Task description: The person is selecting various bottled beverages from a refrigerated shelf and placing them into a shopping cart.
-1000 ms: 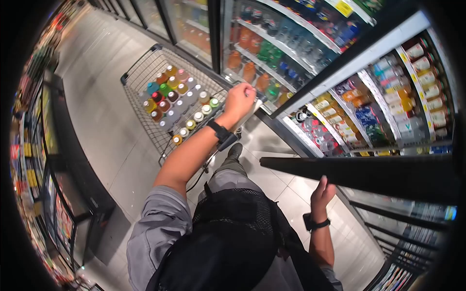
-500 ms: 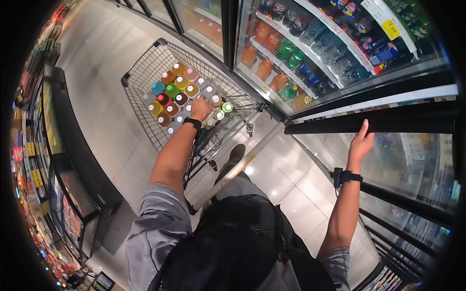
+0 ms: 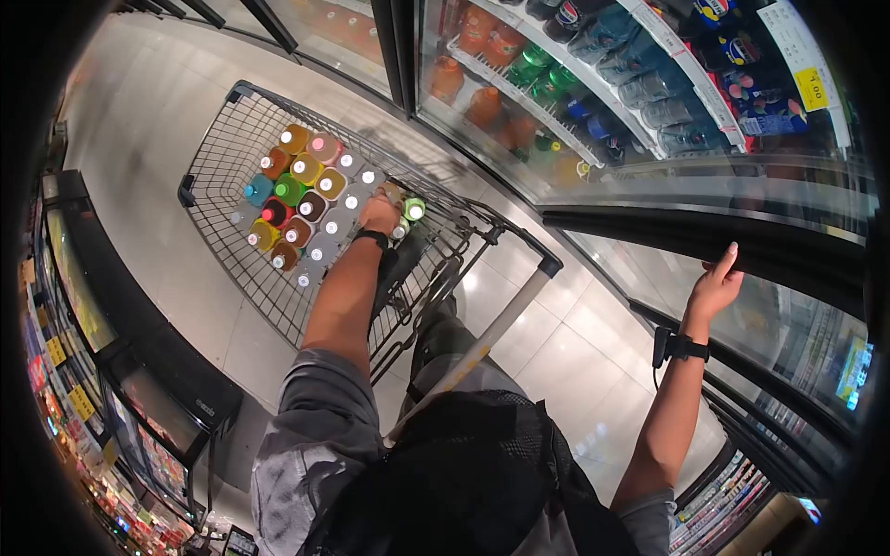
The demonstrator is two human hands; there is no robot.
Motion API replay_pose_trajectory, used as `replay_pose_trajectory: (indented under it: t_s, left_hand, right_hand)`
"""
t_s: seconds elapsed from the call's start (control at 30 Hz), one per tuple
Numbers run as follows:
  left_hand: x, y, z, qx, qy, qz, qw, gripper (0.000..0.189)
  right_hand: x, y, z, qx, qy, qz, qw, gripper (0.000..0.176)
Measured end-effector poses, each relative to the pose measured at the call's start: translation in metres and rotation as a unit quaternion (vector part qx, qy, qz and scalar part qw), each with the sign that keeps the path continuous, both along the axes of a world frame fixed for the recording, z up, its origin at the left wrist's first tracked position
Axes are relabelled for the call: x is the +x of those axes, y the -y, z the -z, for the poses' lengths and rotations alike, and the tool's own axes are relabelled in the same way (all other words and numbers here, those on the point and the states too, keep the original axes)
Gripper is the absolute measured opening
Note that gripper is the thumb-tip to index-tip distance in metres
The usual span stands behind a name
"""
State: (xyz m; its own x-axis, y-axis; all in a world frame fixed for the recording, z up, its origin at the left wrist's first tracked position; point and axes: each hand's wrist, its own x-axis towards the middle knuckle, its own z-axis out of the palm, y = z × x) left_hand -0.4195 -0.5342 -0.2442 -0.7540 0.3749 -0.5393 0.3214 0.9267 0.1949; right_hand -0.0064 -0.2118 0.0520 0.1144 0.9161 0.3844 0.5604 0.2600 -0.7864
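My left hand (image 3: 379,215) reaches down into the metal shopping cart (image 3: 243,130), its fingers curled round a brownish-topped bottle (image 3: 390,193) that they partly cover. Packed around it are several upright bottles with white, green, red, yellow and brown tops, among them a green-capped bottle (image 3: 413,209) just right of the hand. My right hand (image 3: 714,291) is at the lower edge of the black-framed cooler door (image 3: 686,239), fingers stretched out against or just beside the frame. Each wrist wears a black band.
The drinks cooler (image 3: 603,157) at upper right holds rows of bottles behind price strips. The cart's handle bar (image 3: 482,347) crosses in front of my body, over a black bag (image 3: 454,463). A black display case (image 3: 139,324) stands along the left side of the tiled floor.
The cart and its bottles have shifted left in view, and my left hand is still among them. My right hand sits lower and farther right, and the door frame has tilted.
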Motion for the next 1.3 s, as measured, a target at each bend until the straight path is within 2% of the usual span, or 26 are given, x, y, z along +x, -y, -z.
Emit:
replay_pose_trajectory:
  t_s: [0.2,0.37,0.43,0.47,0.5,0.6,0.7,0.77,0.8,0.83,0.9,1.0,1.1,1.23,1.3]
  left_hand:
    - [-0.015,0.002,0.035,0.011,-0.02,0.02,1.0,0.052]
    - [-0.021,0.001,-0.014,0.027,-0.015,-0.007,0.999,0.047]
    - [-0.026,0.004,-0.039,0.022,0.01,-0.004,1.0,0.051]
    - [-0.031,0.012,-0.035,0.059,-0.008,-0.024,0.998,0.059]
    - [-0.033,0.015,-0.038,0.063,-0.018,-0.027,0.997,0.059]
    - [-0.046,0.036,-0.059,0.118,0.035,-0.045,0.991,0.067]
    - [-0.036,0.054,-0.112,0.175,0.004,-0.052,0.983,0.066]
    - [-0.011,0.063,-0.179,0.2,-0.047,-0.028,0.978,0.061]
    - [0.001,0.067,-0.207,0.216,-0.055,-0.02,0.975,0.059]
    - [0.013,0.072,-0.229,0.232,-0.063,-0.012,0.97,0.057]
    - [0.037,0.082,-0.269,0.278,-0.112,0.001,0.954,0.052]
    - [0.076,0.091,-0.336,0.373,-0.104,-0.022,0.922,0.039]
    - [0.115,0.096,-0.393,0.436,-0.085,-0.032,0.895,0.036]
    - [0.168,0.091,-0.441,0.564,-0.015,-0.016,0.825,0.024]
    - [0.188,0.081,-0.455,0.566,0.017,0.012,0.824,0.021]
  right_hand:
    - [0.001,0.001,-0.002,-0.005,0.017,0.006,1.0,0.043]
    - [0.0,0.004,-0.007,-0.018,0.001,-0.018,1.0,0.041]
    - [0.0,0.006,-0.01,-0.021,-0.012,-0.029,0.999,0.041]
    - [0.002,0.004,-0.008,-0.028,-0.005,-0.027,0.999,0.04]
    - [0.005,0.003,-0.008,-0.036,0.002,-0.025,0.999,0.039]
    - [0.008,0.004,-0.01,-0.028,0.019,-0.045,0.998,0.042]
    - [0.011,0.0,-0.006,0.025,0.033,-0.043,0.998,0.051]
    - [0.022,-0.013,0.009,0.067,0.095,-0.023,0.993,0.057]
    - [0.023,-0.019,0.015,0.092,0.088,-0.014,0.992,0.061]
    - [0.022,-0.012,0.004,0.031,0.127,-0.012,0.991,0.058]
    - [0.021,-0.011,0.005,0.047,0.097,-0.036,0.994,0.058]
    - [0.023,-0.01,0.006,0.058,0.126,-0.024,0.99,0.055]
    - [0.026,0.011,0.0,0.05,0.159,-0.023,0.986,0.052]
    - [0.05,0.053,0.001,0.133,0.128,-0.069,0.98,0.051]
    - [0.068,0.085,-0.004,0.11,0.094,-0.114,0.983,0.051]
